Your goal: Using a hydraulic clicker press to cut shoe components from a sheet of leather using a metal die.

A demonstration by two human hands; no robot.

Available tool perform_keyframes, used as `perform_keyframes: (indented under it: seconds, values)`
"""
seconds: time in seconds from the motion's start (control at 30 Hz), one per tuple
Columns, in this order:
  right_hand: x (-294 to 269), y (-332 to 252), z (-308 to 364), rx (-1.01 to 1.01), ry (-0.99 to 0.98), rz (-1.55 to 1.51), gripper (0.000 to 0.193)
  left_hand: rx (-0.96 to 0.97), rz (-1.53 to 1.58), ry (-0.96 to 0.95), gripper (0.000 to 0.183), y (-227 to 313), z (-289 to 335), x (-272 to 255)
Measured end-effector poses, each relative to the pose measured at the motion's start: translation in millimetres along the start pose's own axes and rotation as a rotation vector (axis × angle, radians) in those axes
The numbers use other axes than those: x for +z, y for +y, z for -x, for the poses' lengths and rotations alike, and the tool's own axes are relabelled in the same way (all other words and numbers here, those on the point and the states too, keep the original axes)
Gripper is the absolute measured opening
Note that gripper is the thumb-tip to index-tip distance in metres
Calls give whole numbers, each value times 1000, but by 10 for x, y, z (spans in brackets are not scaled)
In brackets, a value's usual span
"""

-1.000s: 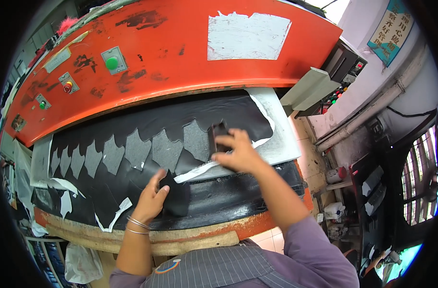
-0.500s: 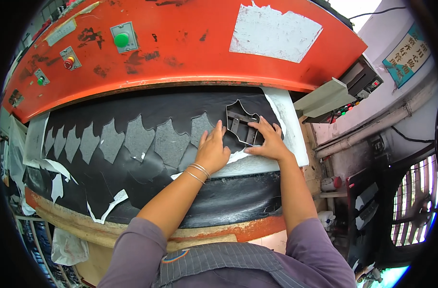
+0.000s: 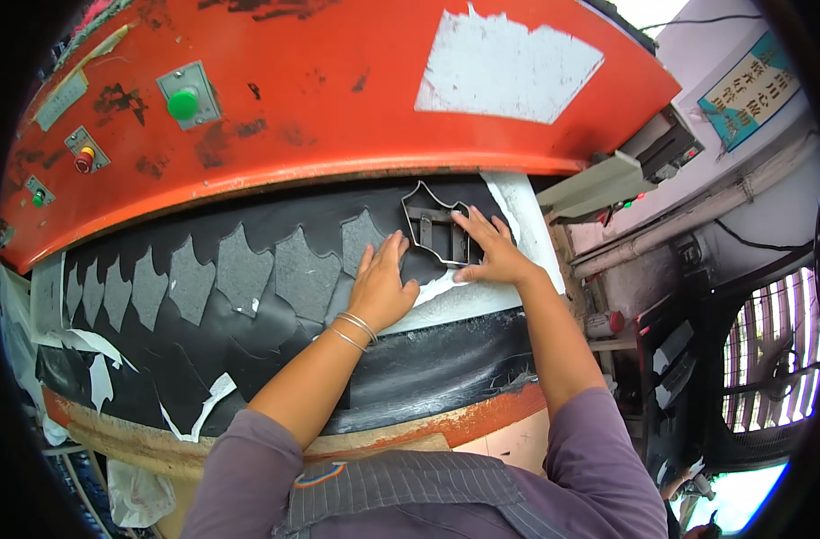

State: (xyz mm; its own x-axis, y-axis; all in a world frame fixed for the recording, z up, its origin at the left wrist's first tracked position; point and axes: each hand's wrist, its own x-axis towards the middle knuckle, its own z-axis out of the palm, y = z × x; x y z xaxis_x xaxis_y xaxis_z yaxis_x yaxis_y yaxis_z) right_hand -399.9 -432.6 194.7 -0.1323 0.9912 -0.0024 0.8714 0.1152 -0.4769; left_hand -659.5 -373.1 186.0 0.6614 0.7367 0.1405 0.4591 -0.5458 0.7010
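Apron and sleeves: striped grey apron [image 3: 401, 481] nearest, purple sleeves [image 3: 253, 467] to either side; both cut off by the lower edge
Left hand: the left hand [image 3: 381, 286] reaches forward and slightly right, palm down, fingers extended, thumb apart; open, gripping nothing, just left of the die; bracelets [image 3: 352, 331] circle the wrist
Right hand: the right hand [image 3: 500, 256] angles in leftward, fingers and thumb spread along the die's right side; it touches the frame, but whether it pinches cannot be told; the palm's underside is hidden
Die: metal cutting die [image 3: 425, 232], open-framed with crossbars, lies on the black sheet [image 3: 149, 350] between the hands, right of the grey shapes [image 3: 244, 269]; its right edge is partly covered by fingers
Sheet: its far edge fades into shadow, hard to make out; white board [image 3: 546, 256] shows at right
Machine: orange machine body [image 3: 302, 108] beyond, with green button [image 3: 184, 104]; its top is cut off
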Motion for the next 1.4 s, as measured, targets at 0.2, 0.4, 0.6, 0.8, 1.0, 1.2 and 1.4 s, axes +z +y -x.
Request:
perform_keyframes:
  seconds: [0.2,0.4,0.6,0.8,1.0,1.2,1.4]
  values:
    - [-15,-345,28,181,660,-161,87,-150,270,475,58,-991,201,-1358]
    - [41,-1860,-1155,-245,535,-180,56,-322,429,1030,59,-2352,411,-3149]
    - [-308,-3244,-2361,-453,772,-338,46,-284,67,1462,71,-3235,853,-5143]
    - [-130,-2964,-2434,-234,757,-225,43,-267,99,984,62,-3227,691,-4975]
    - [-238,-3339,-2660,-335,804,-210,32,-220,-12,1195,62,-3598,1134,-5701]
    - [-195,-3242,-1876,-389,521,-204,31,-344,-96,1026,55,-3062,1448,-4909]
    - [506,-2441,-171,-308,-147,19,44,-323,105,233,19,-624,1474,-2094]
